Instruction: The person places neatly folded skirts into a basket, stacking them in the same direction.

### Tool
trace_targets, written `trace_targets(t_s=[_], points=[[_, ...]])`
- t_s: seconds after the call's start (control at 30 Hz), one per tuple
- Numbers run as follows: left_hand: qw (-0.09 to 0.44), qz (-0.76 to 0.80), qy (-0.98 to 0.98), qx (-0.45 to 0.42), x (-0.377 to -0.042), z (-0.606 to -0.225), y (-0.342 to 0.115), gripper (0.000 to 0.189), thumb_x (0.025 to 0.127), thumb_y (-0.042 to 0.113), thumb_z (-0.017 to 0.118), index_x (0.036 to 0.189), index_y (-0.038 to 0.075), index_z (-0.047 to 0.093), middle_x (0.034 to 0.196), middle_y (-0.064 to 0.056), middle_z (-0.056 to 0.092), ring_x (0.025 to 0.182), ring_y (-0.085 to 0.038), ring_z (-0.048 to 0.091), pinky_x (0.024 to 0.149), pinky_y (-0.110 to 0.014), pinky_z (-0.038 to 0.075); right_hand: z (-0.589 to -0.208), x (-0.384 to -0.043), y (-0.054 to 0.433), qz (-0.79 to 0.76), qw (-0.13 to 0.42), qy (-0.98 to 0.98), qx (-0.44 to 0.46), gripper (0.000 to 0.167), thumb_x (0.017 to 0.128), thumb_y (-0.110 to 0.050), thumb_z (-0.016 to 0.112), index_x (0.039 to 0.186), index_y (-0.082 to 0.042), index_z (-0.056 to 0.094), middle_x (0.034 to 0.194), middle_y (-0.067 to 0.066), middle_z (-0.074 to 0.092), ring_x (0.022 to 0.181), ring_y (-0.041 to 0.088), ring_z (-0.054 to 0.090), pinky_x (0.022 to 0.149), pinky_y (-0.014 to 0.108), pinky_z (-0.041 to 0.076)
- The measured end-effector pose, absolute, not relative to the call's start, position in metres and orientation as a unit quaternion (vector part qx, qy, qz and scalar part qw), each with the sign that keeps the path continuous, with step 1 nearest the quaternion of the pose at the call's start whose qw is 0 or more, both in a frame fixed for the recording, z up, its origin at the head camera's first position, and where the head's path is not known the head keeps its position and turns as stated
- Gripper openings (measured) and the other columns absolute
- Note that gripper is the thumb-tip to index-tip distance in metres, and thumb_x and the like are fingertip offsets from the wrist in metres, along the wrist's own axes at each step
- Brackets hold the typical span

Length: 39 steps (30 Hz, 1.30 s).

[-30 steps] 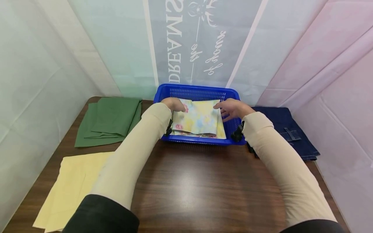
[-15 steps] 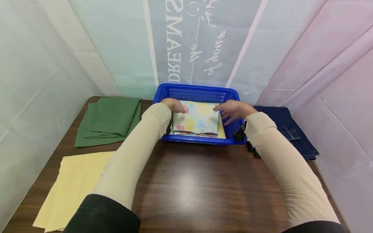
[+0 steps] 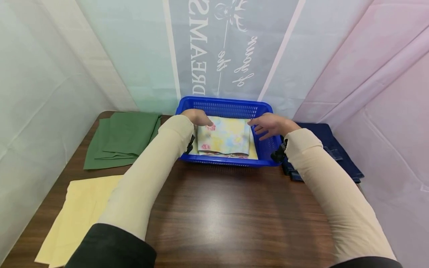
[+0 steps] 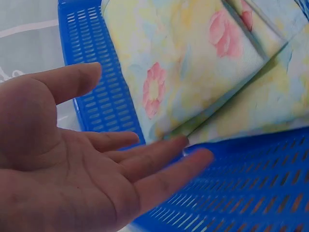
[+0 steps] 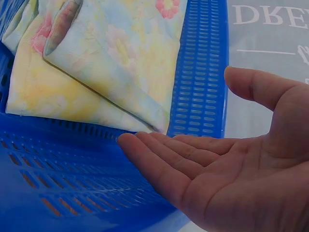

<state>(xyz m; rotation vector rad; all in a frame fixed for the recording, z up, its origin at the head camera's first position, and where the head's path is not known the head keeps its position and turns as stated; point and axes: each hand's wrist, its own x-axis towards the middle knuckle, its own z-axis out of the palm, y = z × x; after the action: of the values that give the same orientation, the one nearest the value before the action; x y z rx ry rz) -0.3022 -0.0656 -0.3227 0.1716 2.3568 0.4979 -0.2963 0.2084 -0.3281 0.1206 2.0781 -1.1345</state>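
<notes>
A folded floral cloth [image 3: 224,136], pale yellow and blue with pink flowers, lies in a blue plastic basket [image 3: 228,162]. My left hand [image 3: 198,117] is over the basket's left side, by the cloth's left edge; in the left wrist view its fingers [image 4: 159,159] are extended, the thumb apart. On the other side my right hand [image 3: 272,124] hovers over the basket's right part, palm turned inward. The right wrist view shows straight fingers [image 5: 169,164] near the cloth's corner, holding nothing. Whether either hand's fingertips touch the cloth, I cannot tell.
A folded green cloth [image 3: 125,134] lies left of the basket, with a yellow cloth [image 3: 80,212] nearer on the brown table [image 3: 228,216]. Dark blue denim [image 3: 335,156] lies to the right, partly behind my right arm. A printed curtain [image 3: 231,48] hangs behind the basket.
The floral cloth's back edge has settled lower and flatter in the basket. My right hand has moved slightly right, away from the cloth, and my left hand slightly left.
</notes>
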Motion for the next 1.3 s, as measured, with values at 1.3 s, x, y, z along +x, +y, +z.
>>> trace_targets(t_s=[1.3], points=[[0.364,0.190,0.895,0.172,-0.236,-0.251,-0.185,0.058,0.109,0.033,0.046,0.148,-0.010,0.040,0.145,-0.034,0.048,0.128,-0.046,0.054,0.093,-0.057,0.055,-0.293,-0.219,0.181,-0.454,0.264,0.850,-0.046,0.045,0.107,-0.017,0.053,0.142,0.009,0.041,0.142,0.027,0.052,0.125,0.040,0.057,0.101,0.050,0.052]])
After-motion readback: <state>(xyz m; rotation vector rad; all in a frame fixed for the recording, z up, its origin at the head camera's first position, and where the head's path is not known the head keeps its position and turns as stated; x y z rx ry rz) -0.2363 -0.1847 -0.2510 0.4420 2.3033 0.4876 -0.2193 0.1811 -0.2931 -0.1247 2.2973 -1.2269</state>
